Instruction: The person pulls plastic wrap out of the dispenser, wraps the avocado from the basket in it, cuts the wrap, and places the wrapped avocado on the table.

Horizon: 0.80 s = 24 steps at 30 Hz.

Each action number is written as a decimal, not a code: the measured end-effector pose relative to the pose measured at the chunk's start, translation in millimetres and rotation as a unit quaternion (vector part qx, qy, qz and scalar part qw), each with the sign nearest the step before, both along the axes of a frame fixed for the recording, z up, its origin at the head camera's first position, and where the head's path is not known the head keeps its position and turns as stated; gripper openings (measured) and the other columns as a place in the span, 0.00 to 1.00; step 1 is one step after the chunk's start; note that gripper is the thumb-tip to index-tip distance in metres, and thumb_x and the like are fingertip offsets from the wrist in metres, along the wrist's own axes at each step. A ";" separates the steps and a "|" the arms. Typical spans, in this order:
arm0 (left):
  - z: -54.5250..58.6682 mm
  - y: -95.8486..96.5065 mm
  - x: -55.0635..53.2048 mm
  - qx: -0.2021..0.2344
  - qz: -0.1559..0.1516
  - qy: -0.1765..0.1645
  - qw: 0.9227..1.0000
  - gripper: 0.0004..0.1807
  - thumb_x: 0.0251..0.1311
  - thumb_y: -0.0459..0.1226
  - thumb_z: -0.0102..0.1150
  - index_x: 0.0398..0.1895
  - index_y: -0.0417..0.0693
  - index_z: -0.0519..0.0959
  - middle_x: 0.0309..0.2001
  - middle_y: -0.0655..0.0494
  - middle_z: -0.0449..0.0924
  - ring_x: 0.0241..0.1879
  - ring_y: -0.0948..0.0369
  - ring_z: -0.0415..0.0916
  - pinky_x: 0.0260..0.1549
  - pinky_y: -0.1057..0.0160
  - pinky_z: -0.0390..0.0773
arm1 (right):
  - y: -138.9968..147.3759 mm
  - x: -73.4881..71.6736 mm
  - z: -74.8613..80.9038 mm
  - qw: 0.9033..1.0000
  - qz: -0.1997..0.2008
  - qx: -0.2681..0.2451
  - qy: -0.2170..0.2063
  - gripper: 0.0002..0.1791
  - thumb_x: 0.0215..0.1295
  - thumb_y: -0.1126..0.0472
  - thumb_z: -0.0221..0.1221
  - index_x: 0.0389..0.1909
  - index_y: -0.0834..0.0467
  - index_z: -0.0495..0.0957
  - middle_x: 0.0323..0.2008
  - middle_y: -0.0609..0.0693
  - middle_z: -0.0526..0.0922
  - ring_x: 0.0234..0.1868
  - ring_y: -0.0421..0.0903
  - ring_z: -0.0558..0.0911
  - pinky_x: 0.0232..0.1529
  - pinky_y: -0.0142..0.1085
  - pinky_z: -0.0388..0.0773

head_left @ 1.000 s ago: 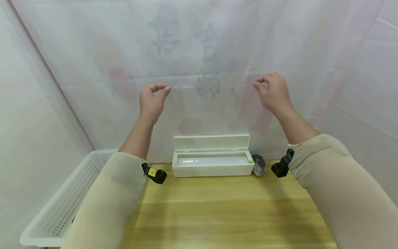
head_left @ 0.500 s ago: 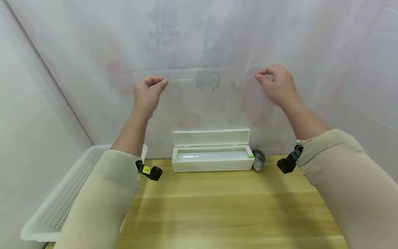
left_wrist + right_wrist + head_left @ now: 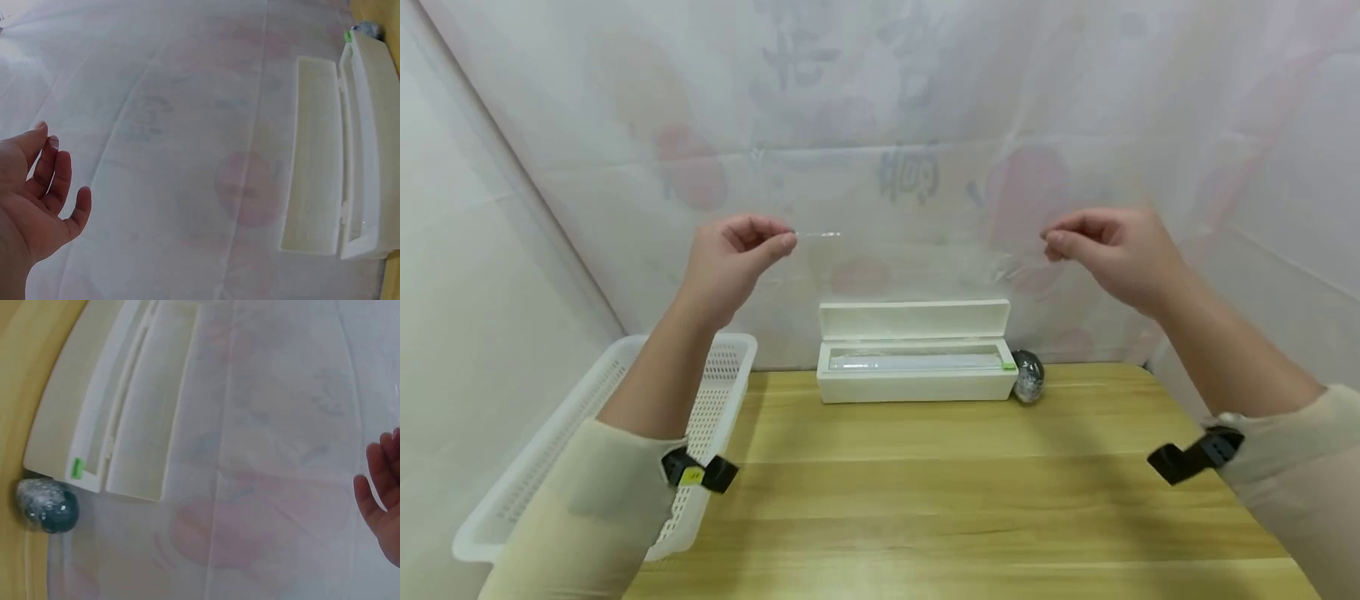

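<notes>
Thumb and fingertips of my left hand [image 3: 733, 267] pinch an edge of clear cling film [image 3: 818, 234], which shows as a thin glint beside the fingertips. My right hand [image 3: 1123, 258] is raised level with it, thumb and fingers pinched at the film's other end. Most of the sheet between them is too transparent to make out. Below, at the back of the table, a white cling film box [image 3: 917, 388] stands with its lid [image 3: 914, 320] up and a roll [image 3: 917, 362] inside. Against its right end sits a dark round thing partly wrapped in film [image 3: 1028, 377].
A white perforated basket [image 3: 741, 354] stands at the left, under my left forearm. A pale printed curtain [image 3: 865, 100] hangs behind the table. Bare wooden tabletop [image 3: 925, 492] lies in front of the box. A green tab [image 3: 77, 468] marks the box's right end.
Both hands have come lower and farther apart, the right one moving more to the right. Each keeps its pinch. The box and the round thing have stayed put.
</notes>
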<state>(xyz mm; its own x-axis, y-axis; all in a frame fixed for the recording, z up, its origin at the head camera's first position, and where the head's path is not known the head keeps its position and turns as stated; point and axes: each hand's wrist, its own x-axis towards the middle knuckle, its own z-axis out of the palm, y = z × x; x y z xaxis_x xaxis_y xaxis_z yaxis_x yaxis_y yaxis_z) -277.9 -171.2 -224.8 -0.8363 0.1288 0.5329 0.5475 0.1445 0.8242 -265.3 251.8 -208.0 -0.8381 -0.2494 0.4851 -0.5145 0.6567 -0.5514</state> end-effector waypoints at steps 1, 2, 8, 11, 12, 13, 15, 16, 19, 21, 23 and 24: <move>-4.0 -1.3 6.3 -0.009 -0.003 -0.002 1.000 0.10 0.54 0.38 0.66 0.35 0.41 0.82 0.33 0.52 0.82 0.35 0.59 0.77 0.37 0.71 0.78 | 1.8 6.1 -5.0 1.000 0.006 0.006 0.002 0.13 0.67 0.54 0.56 0.44 0.56 0.82 0.33 0.42 0.85 0.36 0.37 0.83 0.41 0.17 0.73; -8.6 -2.5 12.5 -0.023 -0.002 0.000 1.000 0.10 0.55 0.39 0.66 0.35 0.41 0.82 0.33 0.52 0.83 0.35 0.59 0.78 0.37 0.71 0.78 | 3.7 12.5 -10.5 1.000 0.010 0.014 -0.001 0.12 0.67 0.55 0.56 0.44 0.55 0.82 0.32 0.43 0.85 0.36 0.37 0.83 0.41 0.17 0.73; -45.4 -6.4 54.8 -0.096 -0.035 -0.032 0.994 0.11 0.56 0.38 0.64 0.38 0.39 0.80 0.35 0.50 0.83 0.34 0.58 0.79 0.34 0.66 0.80 | 11.0 50.3 -45.4 0.997 0.056 0.043 -0.027 0.08 0.66 0.61 0.57 0.41 0.52 0.82 0.30 0.44 0.85 0.32 0.38 0.83 0.35 0.23 0.78; -66.8 -7.8 79.3 -0.119 -0.060 -0.061 0.989 0.09 0.56 0.37 0.64 0.36 0.42 0.81 0.33 0.51 0.83 0.32 0.58 0.79 0.31 0.65 0.81 | 13.3 66.9 -66.6 0.989 0.139 0.028 -0.041 0.11 0.64 0.70 0.56 0.41 0.56 0.82 0.31 0.44 0.84 0.31 0.39 0.82 0.33 0.29 0.80; -73.6 -8.1 87.2 -0.122 -0.070 -0.067 0.988 0.07 0.56 0.36 0.64 0.36 0.43 0.81 0.33 0.52 0.83 0.32 0.58 0.79 0.31 0.64 0.81 | 14.0 71.9 -74.5 0.983 0.174 0.022 -0.049 0.12 0.63 0.73 0.55 0.41 0.57 0.81 0.31 0.45 0.84 0.31 0.40 0.82 0.32 0.30 0.80; -80.5 -8.6 94.2 -0.126 -0.087 -0.066 0.986 0.05 0.56 0.35 0.63 0.35 0.44 0.81 0.33 0.51 0.83 0.32 0.59 0.79 0.32 0.64 0.81 | 14.5 76.9 -82.4 0.977 0.206 0.019 -0.060 0.13 0.62 0.75 0.54 0.42 0.57 0.81 0.31 0.45 0.84 0.31 0.40 0.82 0.31 0.31 0.80; -95.5 -9.2 106.9 -0.126 -0.129 -0.052 0.982 0.04 0.56 0.32 0.62 0.35 0.45 0.81 0.33 0.52 0.82 0.32 0.60 0.79 0.32 0.64 0.81 | 15.5 86.4 -101.1 0.961 0.264 0.002 -0.081 0.16 0.61 0.78 0.53 0.42 0.57 0.81 0.33 0.45 0.83 0.31 0.40 0.81 0.30 0.32 0.80; -103.4 -9.5 112.1 -0.125 -0.154 -0.045 0.979 0.04 0.56 0.30 0.61 0.35 0.45 0.81 0.33 0.51 0.82 0.32 0.60 0.79 0.32 0.64 0.81 | 15.7 91.2 -110.3 0.952 0.289 -0.005 -0.099 0.17 0.61 0.78 0.53 0.43 0.56 0.81 0.33 0.45 0.83 0.31 0.41 0.81 0.30 0.33 0.80; -128.9 -11.0 124.7 -0.114 -0.232 -0.048 0.965 0.04 0.56 0.28 0.60 0.34 0.42 0.80 0.33 0.50 0.81 0.32 0.62 0.78 0.31 0.63 0.80 | 16.6 104.9 -138.8 0.927 0.340 -0.026 -0.155 0.18 0.62 0.78 0.51 0.44 0.56 0.80 0.34 0.46 0.81 0.32 0.42 0.79 0.29 0.34 0.78; -145.3 -12.1 132.1 -0.114 -0.263 -0.076 0.955 0.04 0.57 0.28 0.60 0.34 0.43 0.80 0.32 0.51 0.81 0.32 0.65 0.77 0.30 0.63 0.80 | 16.7 112.7 -158.5 0.911 0.361 -0.040 -0.197 0.17 0.64 0.77 0.50 0.45 0.57 0.80 0.34 0.48 0.80 0.33 0.42 0.79 0.30 0.34 0.78; -159.7 -13.2 137.6 -0.118 -0.283 -0.104 0.946 0.02 0.58 0.30 0.60 0.34 0.44 0.80 0.32 0.52 0.81 0.32 0.67 0.77 0.29 0.63 0.80 | 16.6 121.2 -176.9 0.901 0.358 -0.048 -0.240 0.15 0.66 0.74 0.50 0.45 0.56 0.80 0.34 0.49 0.80 0.33 0.42 0.79 0.32 0.34 0.79; -165.9 -13.6 139.9 -0.120 -0.288 -0.115 0.943 0.02 0.58 0.31 0.60 0.33 0.44 0.80 0.31 0.52 0.81 0.32 0.68 0.77 0.29 0.63 0.80 | 16.6 125.0 -186.2 0.895 0.354 -0.057 -0.264 0.14 0.66 0.73 0.50 0.44 0.57 0.80 0.34 0.50 0.80 0.33 0.42 0.79 0.32 0.35 0.79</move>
<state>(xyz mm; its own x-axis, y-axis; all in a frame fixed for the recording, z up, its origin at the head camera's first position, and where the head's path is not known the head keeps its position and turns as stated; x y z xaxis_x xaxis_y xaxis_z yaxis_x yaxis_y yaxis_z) -138.0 -184.8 -390.7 -0.6799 0.6917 0.2434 0.4031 0.0754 0.9120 -140.2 268.4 -394.2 -0.6090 -0.7835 0.1233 -0.4273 0.1931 -0.8832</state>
